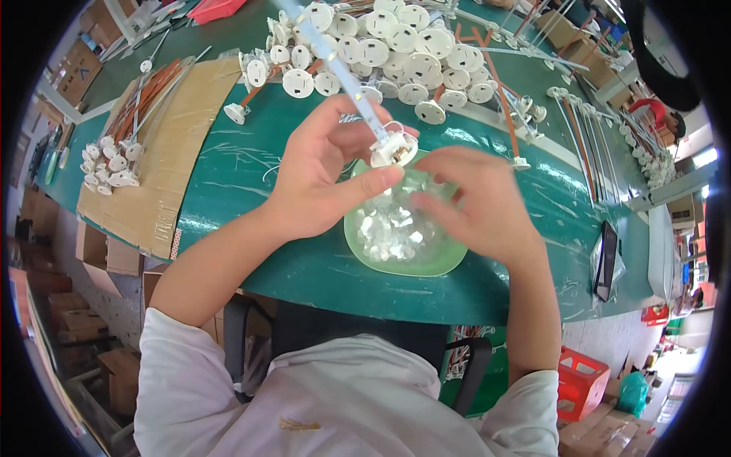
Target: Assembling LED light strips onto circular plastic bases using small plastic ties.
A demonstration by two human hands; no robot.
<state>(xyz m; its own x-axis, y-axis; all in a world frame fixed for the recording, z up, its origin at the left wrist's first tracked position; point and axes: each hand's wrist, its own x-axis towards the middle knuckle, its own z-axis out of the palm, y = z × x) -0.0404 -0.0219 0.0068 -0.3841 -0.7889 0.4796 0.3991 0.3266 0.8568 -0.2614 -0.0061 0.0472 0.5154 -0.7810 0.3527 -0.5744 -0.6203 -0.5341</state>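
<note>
My left hand [320, 171] is closed around the lower end of an LED strip light [335, 65], with the thumb against its round white end cap [394, 150]. The strip tilts up and away to the left. Thin wires and small metal parts show inside the cap. My right hand [480, 198] is just right of the cap, blurred by motion, its thumb and fingers apart with nothing visible between them. Below both hands stands a light green bowl [426, 268] holding many small, clear, shiny pieces [392, 236].
Round white caps [422, 68] are heaped at the far side of the green table [320, 270]. Capped strips [114, 161] lie on cardboard [171, 145] at the left, and more strips [590, 145] at the right. A black-framed object [605, 260] lies near the right edge.
</note>
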